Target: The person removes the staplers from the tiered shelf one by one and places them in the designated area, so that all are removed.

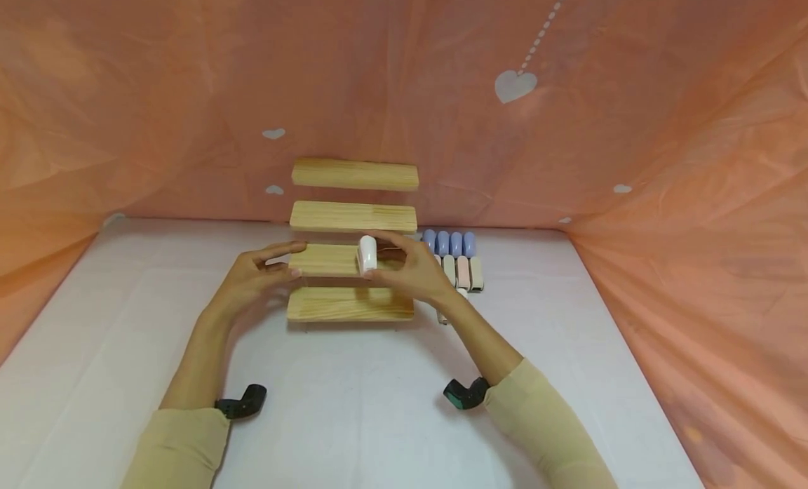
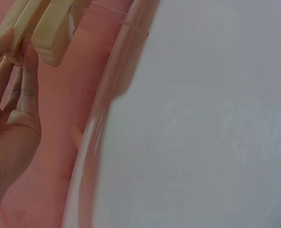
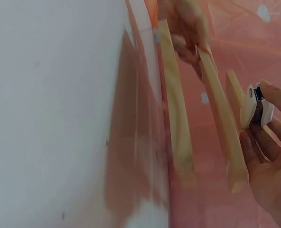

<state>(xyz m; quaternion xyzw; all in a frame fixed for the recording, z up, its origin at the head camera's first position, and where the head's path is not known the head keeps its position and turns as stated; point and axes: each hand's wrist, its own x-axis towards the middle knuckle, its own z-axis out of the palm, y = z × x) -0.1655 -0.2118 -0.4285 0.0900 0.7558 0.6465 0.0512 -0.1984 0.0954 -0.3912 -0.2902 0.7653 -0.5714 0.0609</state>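
Note:
A small white stapler [image 1: 367, 256] is held by my right hand [image 1: 419, 271], thumb and fingers on opposite ends, just over a wooden shelf board [image 1: 328, 260]. In the right wrist view, dark and metal parts show between the white sides of the stapler [image 3: 248, 108]. My left hand [image 1: 247, 278] grips the left end of that same board, second from the bottom of a four-tier rack. The left wrist view has the thumb and fingers of the left hand [image 2: 14, 137] pinching the board's end from both sides.
Three more boards belong to the rack: a top one [image 1: 355, 175], an upper middle one [image 1: 353, 217] and a bottom one [image 1: 350, 305]. Right of it stand several lavender staplers [image 1: 456, 244] and beige and pink ones [image 1: 463, 271] on the white tabletop [image 1: 353, 405]. A pink curtain [image 1: 379, 75] hangs behind.

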